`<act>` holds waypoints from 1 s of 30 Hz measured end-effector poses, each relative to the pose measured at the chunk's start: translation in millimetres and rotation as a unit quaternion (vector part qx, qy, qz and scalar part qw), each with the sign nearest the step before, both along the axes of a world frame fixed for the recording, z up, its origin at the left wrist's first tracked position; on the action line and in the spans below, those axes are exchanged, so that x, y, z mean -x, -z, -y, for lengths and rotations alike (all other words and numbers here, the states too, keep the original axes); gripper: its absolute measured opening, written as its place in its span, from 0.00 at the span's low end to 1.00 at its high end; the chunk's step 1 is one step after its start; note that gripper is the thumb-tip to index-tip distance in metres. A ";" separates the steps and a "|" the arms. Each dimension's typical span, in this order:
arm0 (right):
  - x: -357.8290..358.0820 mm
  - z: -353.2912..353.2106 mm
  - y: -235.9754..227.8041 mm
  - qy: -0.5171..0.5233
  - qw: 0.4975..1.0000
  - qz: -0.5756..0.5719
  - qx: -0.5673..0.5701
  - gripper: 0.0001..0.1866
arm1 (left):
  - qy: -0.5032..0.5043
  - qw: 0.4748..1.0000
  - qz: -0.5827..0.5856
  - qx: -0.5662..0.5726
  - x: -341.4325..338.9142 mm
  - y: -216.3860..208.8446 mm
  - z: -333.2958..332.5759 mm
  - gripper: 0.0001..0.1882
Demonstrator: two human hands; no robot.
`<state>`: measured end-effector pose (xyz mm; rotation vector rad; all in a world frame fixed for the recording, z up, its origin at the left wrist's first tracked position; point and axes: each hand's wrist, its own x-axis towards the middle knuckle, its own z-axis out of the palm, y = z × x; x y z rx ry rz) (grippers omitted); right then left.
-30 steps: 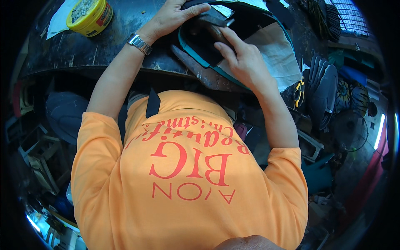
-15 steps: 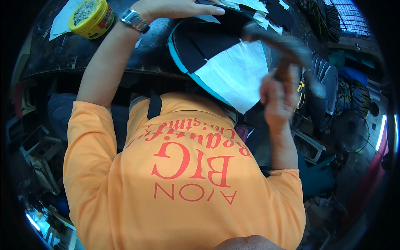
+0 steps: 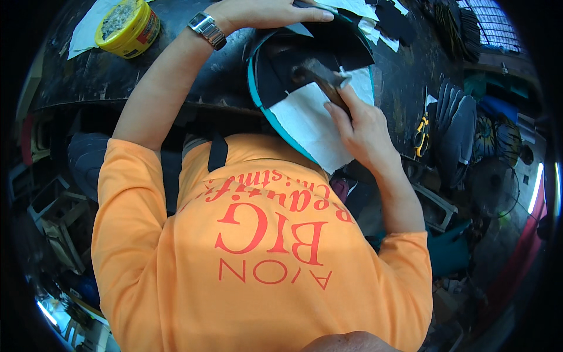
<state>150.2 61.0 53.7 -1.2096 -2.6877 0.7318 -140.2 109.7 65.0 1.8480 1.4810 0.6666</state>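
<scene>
- Head view, nearest: the person's orange short-sleeved shirt with red lettering point(image 3: 264, 246) fills the lower middle; both forearms run up from it to the bench.
- Right hand point(image 3: 363, 126), mid right: fingers clenched round the dark wooden handle of a hammer point(image 3: 322, 79); its head sits low over the black patch, contact or a small gap I cannot tell.
- Workpiece: a black fabric piece with teal edge trim and a white paper-like layer point(image 3: 311, 117) lies on the near edge of the dark workbench point(image 3: 88, 76), between the hands; the white layer hangs toward the person's chest.
- Left hand point(image 3: 264, 12), far centre: fingers laid out flat, pressing on the far edge of the piece, gripping nothing. A silver metal wristwatch point(image 3: 206, 28) is on that wrist.
- Judged step: hammering the layers flat while the other hand pins them. Next move calls for a short, controlled strike kept clear of the left fingertips, with the piece held from sliding.
- Far left: round yellow tub with pale contents point(image 3: 128, 24) on a white sheet, well apart from the work.
- Far right: white and black offcuts point(image 3: 381, 17) on the bench; yellow-handled tool point(image 3: 421, 130) just off the bench's right edge.
</scene>
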 end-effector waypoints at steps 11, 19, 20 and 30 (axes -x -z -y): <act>18.9 -33.2 -0.1 0.059 0.990 -0.095 -0.089 0.24 | 0.046 0.997 0.009 -0.064 -13.0 17.8 -24.5 0.27; 14.8 -35.1 -3.3 0.061 0.990 -0.026 -0.127 0.22 | 0.069 0.981 -0.140 -0.118 -19.7 9.2 -43.3 0.28; 14.2 -34.9 -7.6 0.056 0.990 -0.052 -0.121 0.21 | 0.045 0.988 -0.122 -0.077 -15.3 5.8 -41.3 0.28; -2.9 -19.6 -23.1 0.078 0.991 -0.064 -0.092 0.21 | 0.090 0.987 -0.085 -0.102 -17.4 -6.5 -30.2 0.25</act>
